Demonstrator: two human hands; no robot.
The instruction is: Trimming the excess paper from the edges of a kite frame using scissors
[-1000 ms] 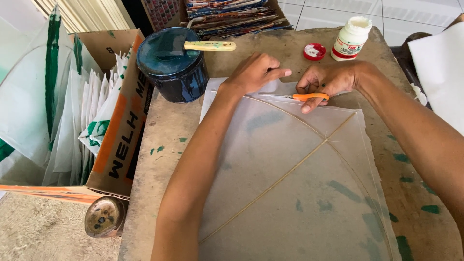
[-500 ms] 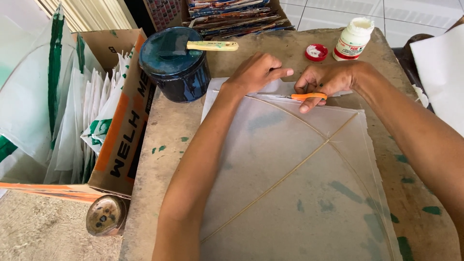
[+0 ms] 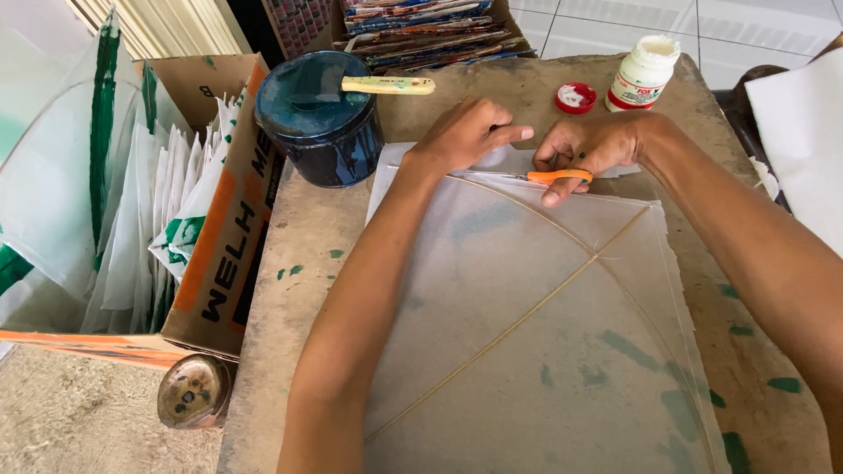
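A white paper kite (image 3: 527, 325) with thin wooden sticks lies flat on the worn brown table (image 3: 299, 263). My left hand (image 3: 465, 136) presses its fingers on the kite's far edge. My right hand (image 3: 588, 145) grips orange-handled scissors (image 3: 553, 176) at the same edge, blades pointing left toward my left hand. Thin paper sheets lie under the kite's top edge.
A dark blue pot (image 3: 320, 118) with a brush (image 3: 386, 85) across it stands at the back left. A white glue bottle (image 3: 644, 73) and its red cap (image 3: 575, 96) sit at the back. A cardboard box (image 3: 219, 228) of folded paper stands left; white sheets (image 3: 803, 149) lie right.
Both hands stay at the kite's far edge; the scissors have shifted very little. Nothing else has moved.
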